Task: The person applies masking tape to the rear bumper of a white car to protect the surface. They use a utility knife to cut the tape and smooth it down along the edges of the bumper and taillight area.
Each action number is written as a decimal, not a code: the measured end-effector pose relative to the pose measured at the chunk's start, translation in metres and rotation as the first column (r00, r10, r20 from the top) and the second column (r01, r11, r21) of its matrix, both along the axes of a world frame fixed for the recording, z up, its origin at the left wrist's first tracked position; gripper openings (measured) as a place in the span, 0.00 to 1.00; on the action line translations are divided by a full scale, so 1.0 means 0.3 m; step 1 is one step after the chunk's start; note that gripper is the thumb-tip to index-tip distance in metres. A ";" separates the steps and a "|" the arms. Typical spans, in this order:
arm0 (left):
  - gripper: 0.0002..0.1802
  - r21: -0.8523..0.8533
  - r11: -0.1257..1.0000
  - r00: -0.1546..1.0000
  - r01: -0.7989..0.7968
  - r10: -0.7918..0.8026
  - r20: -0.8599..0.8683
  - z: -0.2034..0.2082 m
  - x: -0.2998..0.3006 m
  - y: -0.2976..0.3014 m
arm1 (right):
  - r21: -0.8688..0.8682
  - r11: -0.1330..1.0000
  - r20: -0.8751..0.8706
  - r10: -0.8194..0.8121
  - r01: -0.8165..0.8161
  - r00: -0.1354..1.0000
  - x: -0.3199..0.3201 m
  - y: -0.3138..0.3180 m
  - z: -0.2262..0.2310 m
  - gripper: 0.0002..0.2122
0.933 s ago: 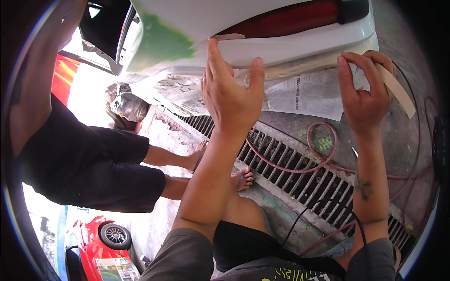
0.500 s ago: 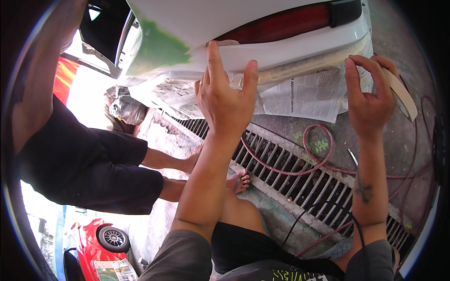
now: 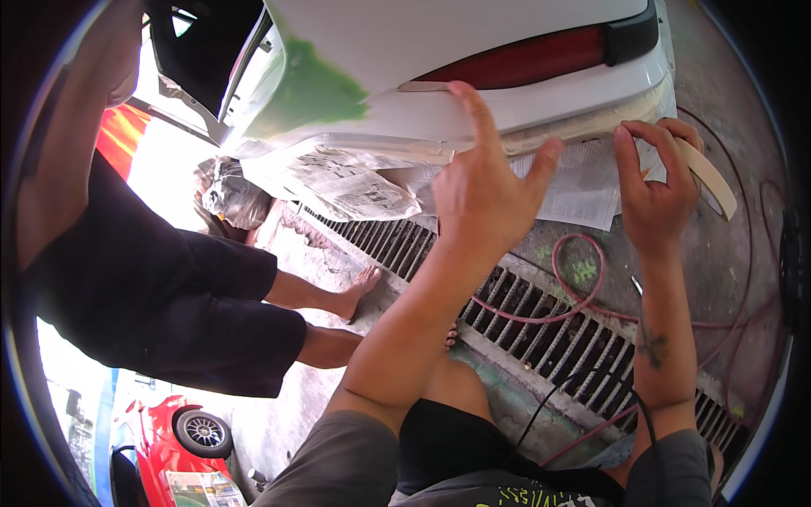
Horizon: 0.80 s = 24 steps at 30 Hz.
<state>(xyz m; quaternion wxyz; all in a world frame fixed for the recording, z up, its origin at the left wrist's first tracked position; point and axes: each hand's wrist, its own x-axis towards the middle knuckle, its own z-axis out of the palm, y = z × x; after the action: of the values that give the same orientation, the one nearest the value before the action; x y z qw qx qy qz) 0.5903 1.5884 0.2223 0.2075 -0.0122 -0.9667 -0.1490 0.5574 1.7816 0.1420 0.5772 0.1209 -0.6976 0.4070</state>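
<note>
From where I stand, the beige strip of masking tape (image 3: pixel 421 86) sits right at the index fingertip (image 3: pixel 459 89) of the left hand (image 3: pixel 486 198), reaching out to the left of it along the pointed end of the red tail lamp (image 3: pixel 524 61). That hand is spread wide, index stretched forward and thumb standing well off, pressing rather than gripping. I'd have that finger bear down firmly and run along the lamp's lower edge in short strokes, keeping the strip on the lens side of the seam and easing it round the tip so no crease lifts. Well to its right, the right hand (image 3: pixel 663 190) is curled narrow, thumb and index nearly meeting, with the roll of masking tape (image 3: pixel 716 182) held at its outer side; I can't tell whether a tape end is pinched there. Best, I think, to hold that side level with the lamp edge, with light, even tension, since a hard pull could peel the tip. Beyond the left fingertip, the white body panel (image 3: pixel 389 46) carries a green patch (image 3: pixel 321 89) to the left. Between and behind the hands hangs newspaper (image 3: pixel 579 182), so forearms should stay off it. A red hose (image 3: pixel 601 253) loops below, between the hands, partly over the drain grate (image 3: pixel 549 325); feet should mind it.
</note>
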 end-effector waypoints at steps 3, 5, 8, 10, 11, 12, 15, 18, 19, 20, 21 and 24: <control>0.60 0.072 0.988 0.981 0.136 -0.124 -0.147 -0.067 -0.008 -0.042 | -0.013 1.000 -0.002 0.014 -0.014 1.000 0.004 -0.002 -0.002 0.05; 0.58 0.111 0.975 0.966 0.194 -0.170 -0.196 -0.070 -0.005 -0.091 | -0.035 0.999 -0.003 0.019 -0.019 1.000 -0.001 0.021 0.000 0.04; 0.56 0.131 0.982 0.949 0.136 -0.091 -0.301 -0.101 -0.010 -0.161 | -0.026 0.999 -0.027 0.028 -0.029 0.999 0.001 0.037 0.014 0.04; 0.59 0.101 0.985 0.964 0.141 -0.113 -0.242 -0.086 -0.006 -0.150 | -0.038 0.998 0.002 0.047 -0.047 0.999 0.007 0.042 0.019 0.04; 0.59 0.090 0.987 0.970 0.136 -0.114 -0.213 -0.079 -0.003 -0.127 | -0.044 0.997 0.017 0.057 -0.056 0.998 0.009 0.042 0.018 0.05; 0.60 0.084 0.988 0.976 0.129 -0.111 -0.186 -0.075 0.001 -0.111 | -0.053 0.997 0.035 0.062 -0.060 0.997 0.010 0.038 0.017 0.05; 0.63 0.169 0.957 0.960 0.237 -0.203 -0.193 -0.074 -0.009 -0.090 | -0.063 0.996 0.046 0.064 -0.061 0.997 0.012 0.023 0.012 0.04; 0.61 0.484 0.801 0.930 0.351 -0.241 -0.276 -0.081 -0.015 -0.094 | -0.043 0.998 -0.011 0.043 -0.044 0.999 0.002 0.019 0.009 0.04; 0.60 0.568 0.740 0.929 0.362 -0.233 -0.288 -0.074 -0.010 -0.089 | -0.037 0.998 -0.013 0.041 -0.041 0.999 0.000 0.024 0.010 0.04; 0.60 0.644 0.670 0.928 0.369 -0.225 -0.298 -0.059 0.002 -0.086 | -0.032 0.999 -0.015 0.038 -0.039 0.999 -0.002 0.030 0.008 0.04; 0.59 0.711 0.596 0.928 0.372 -0.213 -0.307 -0.039 0.014 -0.087 | -0.036 0.999 -0.025 0.033 -0.034 0.999 -0.006 0.031 0.006 0.04; 0.56 0.747 0.514 0.906 0.422 -0.239 -0.348 -0.024 0.018 -0.100 | -0.046 0.999 -0.035 0.025 -0.026 0.999 -0.011 0.039 0.004 0.04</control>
<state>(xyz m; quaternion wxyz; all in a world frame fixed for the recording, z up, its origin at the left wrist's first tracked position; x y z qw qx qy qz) 0.5956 1.5584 0.2150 0.2541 -0.1162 -0.7445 -0.6064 0.5539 1.7934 0.1432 0.5864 0.1232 -0.6763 0.4285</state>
